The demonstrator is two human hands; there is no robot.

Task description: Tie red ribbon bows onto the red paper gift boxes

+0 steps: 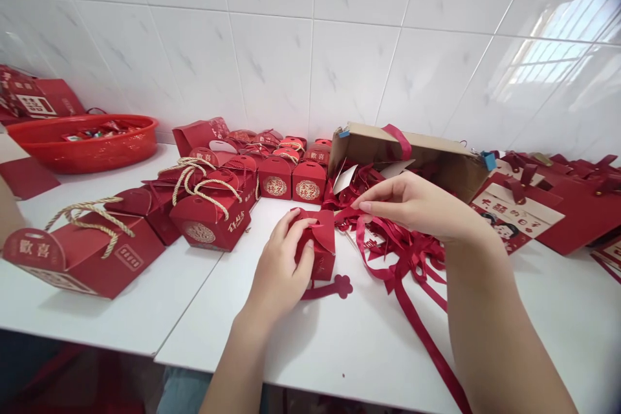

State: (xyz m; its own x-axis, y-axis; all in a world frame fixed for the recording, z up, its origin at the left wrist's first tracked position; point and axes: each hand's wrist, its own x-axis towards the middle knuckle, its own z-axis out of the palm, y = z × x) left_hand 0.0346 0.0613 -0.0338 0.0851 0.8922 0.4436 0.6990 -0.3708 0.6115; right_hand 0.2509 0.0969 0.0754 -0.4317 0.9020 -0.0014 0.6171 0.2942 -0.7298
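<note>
A small red gift box [324, 247] sits on the white table, with my left hand [286, 259] curled over its top and left side. To the right, my right hand [407, 206] pinches a dark red ribbon [347, 213] between thumb and fingertips; the ribbon runs toward the top of the box. Below the box lies a red strip with a flower-shaped end [342, 286]. A tangle of red ribbons [412, 255] spreads under my right hand, and one long strand trails to the table's front edge.
Red gift boxes with gold rope handles [213, 213] stand at left, several smaller ones [309, 182] behind. An open cardboard box [436, 158] holds ribbons and tags. A red basin [97, 149] with wrapped pieces is far left; red bags [577, 207] stand right. A tiled wall closes the back.
</note>
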